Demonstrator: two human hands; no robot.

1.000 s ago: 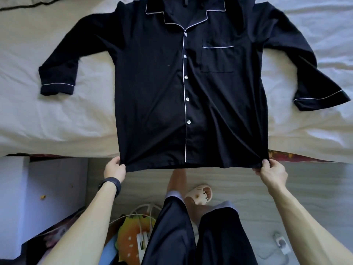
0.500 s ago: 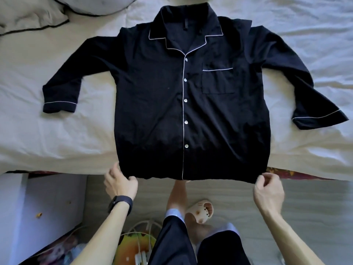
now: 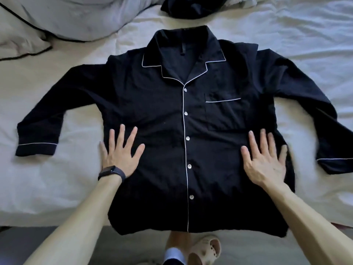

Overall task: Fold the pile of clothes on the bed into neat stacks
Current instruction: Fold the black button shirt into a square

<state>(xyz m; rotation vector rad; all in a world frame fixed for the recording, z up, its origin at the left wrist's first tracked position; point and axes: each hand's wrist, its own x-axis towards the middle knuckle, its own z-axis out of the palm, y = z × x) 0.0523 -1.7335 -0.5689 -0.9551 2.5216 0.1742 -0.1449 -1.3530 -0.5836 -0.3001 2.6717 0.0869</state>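
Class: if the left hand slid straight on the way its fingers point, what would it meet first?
More of the black shirt: the left hand lies flat on it, fingers aimed at the shoulder. Beyond, probably bare sheet.

The shirt (image 3: 152,111) lies flat on the bed (image 3: 47,188); a pillow (image 3: 76,16) at eleven o'clock, another garment (image 3: 191,6) at twelve.

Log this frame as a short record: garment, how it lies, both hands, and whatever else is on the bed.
garment: black pyjama shirt, white piping, buttoned, front up
lay: flat on the bed sheet, sleeves spread to both sides, hem over the bed edge
hands: left hand and right hand flat on the shirt's lower sides, fingers spread
also on bed: pillow, dark garment beyond the collar
fold: not yet begun
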